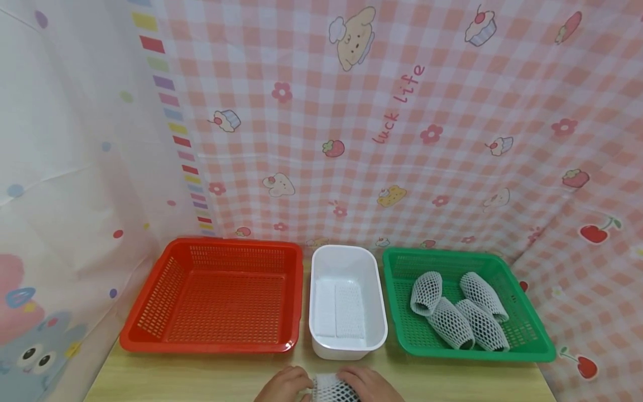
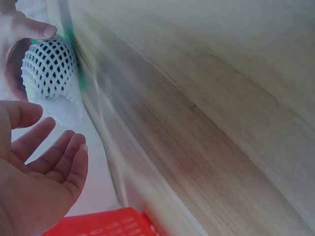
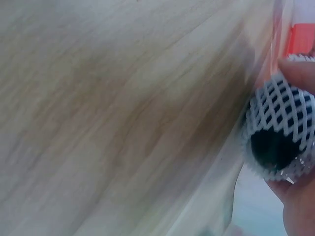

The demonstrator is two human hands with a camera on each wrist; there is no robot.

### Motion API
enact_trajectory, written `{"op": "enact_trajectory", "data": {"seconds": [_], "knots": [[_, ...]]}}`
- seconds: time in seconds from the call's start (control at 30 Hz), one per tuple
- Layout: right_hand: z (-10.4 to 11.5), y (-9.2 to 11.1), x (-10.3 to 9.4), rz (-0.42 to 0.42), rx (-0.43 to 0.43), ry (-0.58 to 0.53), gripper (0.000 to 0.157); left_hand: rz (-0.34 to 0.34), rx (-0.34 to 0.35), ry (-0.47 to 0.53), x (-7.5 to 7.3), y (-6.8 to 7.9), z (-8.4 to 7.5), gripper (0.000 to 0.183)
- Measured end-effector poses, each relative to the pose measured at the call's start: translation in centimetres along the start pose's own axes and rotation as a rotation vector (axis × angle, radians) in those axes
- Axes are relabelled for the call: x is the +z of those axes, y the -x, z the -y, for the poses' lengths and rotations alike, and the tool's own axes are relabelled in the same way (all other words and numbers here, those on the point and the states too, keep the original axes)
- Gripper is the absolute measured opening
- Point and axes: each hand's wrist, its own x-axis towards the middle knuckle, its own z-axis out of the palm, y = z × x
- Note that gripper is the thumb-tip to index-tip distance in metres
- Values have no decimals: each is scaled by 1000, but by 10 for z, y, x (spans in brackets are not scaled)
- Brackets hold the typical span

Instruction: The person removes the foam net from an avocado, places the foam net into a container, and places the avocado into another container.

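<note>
My right hand (image 1: 370, 385) grips a white foam net sleeve (image 1: 332, 388) at the bottom edge of the head view. Something dark and shiny (image 3: 275, 150) shows inside the sleeve's near opening in the right wrist view; its kind cannot be told. Beside the sleeve's other end is my left hand (image 2: 42, 177), its fingers loosely bent and apart from each other. In the left wrist view a small gap shows between those fingers and the sleeve's loose end (image 2: 64, 110). Several similar net sleeves (image 1: 449, 324) lie in the green basket (image 1: 407, 352) at the right.
A red basket (image 1: 211, 347) stands at the left of the wooden table (image 1: 201, 374). Between the two baskets is a white bin (image 1: 346, 350) with a flat white textured piece (image 1: 350, 310) in its bottom. A checked cloth (image 1: 301, 123) hangs behind.
</note>
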Motion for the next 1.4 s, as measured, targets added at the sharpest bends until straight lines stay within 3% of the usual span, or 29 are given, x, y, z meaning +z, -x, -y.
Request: {"op": "enact_trajectory", "data": {"seconds": [0.13, 0.23, 0.43, 0.53, 0.63, 0.73, 0.93, 1.03, 1.23, 1.4], "knots": [[-15, 12, 7, 21, 52, -33, 65, 85, -46, 14, -18, -9, -15, 8], [-7, 13, -8, 39, 130, -73, 70, 99, -62, 16, -25, -12, -22, 9], [21, 3, -48, 113, 294, -163, 78, 104, -108, 38, -21, -13, -23, 10], [25, 2, -54, 145, 353, -171, 77, 93, -155, 70, -21, -14, -27, 12], [27, 6, -53, 120, 360, -128, 75, 56, -168, 90, -20, -15, -29, 13], [29, 10, -52, 106, 371, -107, 73, 53, -167, 131, -13, -13, -23, 12], [31, 10, -57, 183, 466, -224, 73, 38, -140, 189, 21, -1, 3, 16], [31, 11, -57, 181, 473, -281, 71, 23, -101, 186, 32, 2, 11, 20], [27, 20, -49, 48, 318, -318, 59, 19, -21, 258, 33, -2, 12, 27], [25, 22, -45, -14, 277, -318, 51, 36, -53, 304, 29, -7, 6, 36]]}}
